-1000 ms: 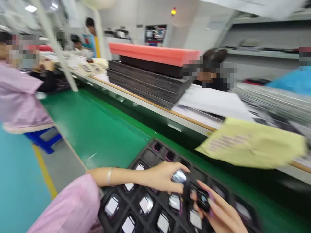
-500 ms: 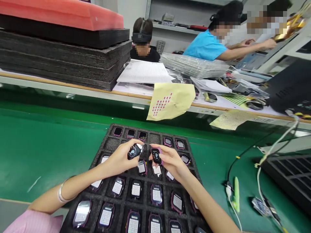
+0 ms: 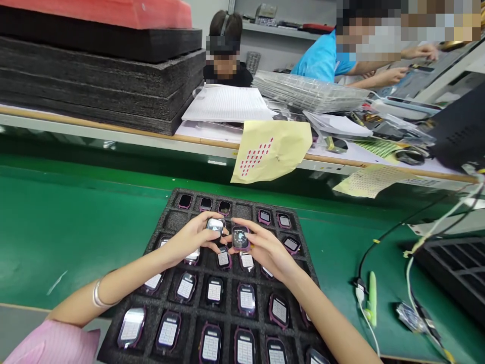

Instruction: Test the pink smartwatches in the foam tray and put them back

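Over the upper middle of a black foam tray (image 3: 170,221), my left hand (image 3: 195,236) grips one watch (image 3: 215,226) between thumb and fingers, its face turned up and catching light. Close beside it, my right hand (image 3: 265,247) holds a second watch (image 3: 240,236) with a dark lit dial and a purple edge. The fingertips of both hands nearly meet between the two watches. Below them, rows of square pockets hold several purple-rimmed watches, many with white printed labels on their faces, such as the one at front left (image 3: 131,326).
Behind the green table (image 3: 76,217), a shelf edge carries stacked black foam trays (image 3: 94,81), papers (image 3: 229,103) and clear plastic trays (image 3: 306,93). A yellow sheet (image 3: 271,151) hangs down. Cables and a green tool (image 3: 372,298) lie at right. Two people are beyond.
The watch in my left hand has turned from a dark dial view to a bright, reflecting face. Both watches are closer together. The view has shifted slightly.
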Action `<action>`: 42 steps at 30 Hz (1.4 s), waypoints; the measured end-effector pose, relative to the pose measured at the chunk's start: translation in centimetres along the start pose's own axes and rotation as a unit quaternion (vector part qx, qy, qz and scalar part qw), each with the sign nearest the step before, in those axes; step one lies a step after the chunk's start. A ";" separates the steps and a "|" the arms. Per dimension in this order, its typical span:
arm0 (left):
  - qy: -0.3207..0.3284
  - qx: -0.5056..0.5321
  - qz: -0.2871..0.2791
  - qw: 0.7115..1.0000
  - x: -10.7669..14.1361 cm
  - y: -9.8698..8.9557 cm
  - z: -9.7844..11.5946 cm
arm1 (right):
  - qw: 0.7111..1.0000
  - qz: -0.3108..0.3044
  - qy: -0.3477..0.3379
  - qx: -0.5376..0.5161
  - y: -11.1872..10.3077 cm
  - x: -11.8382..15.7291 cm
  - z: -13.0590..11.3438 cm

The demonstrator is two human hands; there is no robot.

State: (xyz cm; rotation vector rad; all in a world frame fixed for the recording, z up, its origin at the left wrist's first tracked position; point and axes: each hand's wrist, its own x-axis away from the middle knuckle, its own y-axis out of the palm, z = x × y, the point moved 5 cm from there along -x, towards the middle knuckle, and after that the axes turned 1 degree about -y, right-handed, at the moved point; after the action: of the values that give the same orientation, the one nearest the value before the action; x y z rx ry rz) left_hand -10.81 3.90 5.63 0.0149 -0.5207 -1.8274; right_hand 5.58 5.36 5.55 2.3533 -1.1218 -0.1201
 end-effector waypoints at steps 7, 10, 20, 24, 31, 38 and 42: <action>0.000 0.054 -0.037 0.998 0.6 -0.4 0.4 | 0.995 -0.016 -0.011 0.097 -0.2 0.4 -0.3; -0.002 0.054 -0.047 0.997 0.8 -0.4 0.6 | 0.988 0.013 -0.024 0.150 -0.3 0.5 -0.4; -0.005 0.020 -0.053 0.998 1.0 0.1 0.6 | 0.982 -0.012 -0.044 0.183 -0.1 0.8 -0.7; -0.010 0.002 -0.054 0.998 0.9 0.4 0.7 | 0.983 0.002 -0.044 0.179 -0.1 1.0 -0.9; 0.022 -0.171 0.002 0.985 0.7 -0.2 0.0 | 0.987 0.024 -0.036 0.156 0.4 0.7 -0.5; 0.082 -0.305 0.023 0.948 1.1 -0.1 -0.1 | 0.998 -0.005 0.008 0.067 0.5 0.6 0.0; 0.101 -0.338 0.012 0.935 1.3 0.2 0.2 | 0.999 -0.009 0.011 0.039 0.3 0.5 0.2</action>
State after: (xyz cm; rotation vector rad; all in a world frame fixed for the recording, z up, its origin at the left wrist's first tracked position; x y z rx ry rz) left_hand -11.06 2.73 6.21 -0.2675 0.2692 -1.8707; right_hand 5.62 4.73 5.60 2.4289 -1.1134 -0.0589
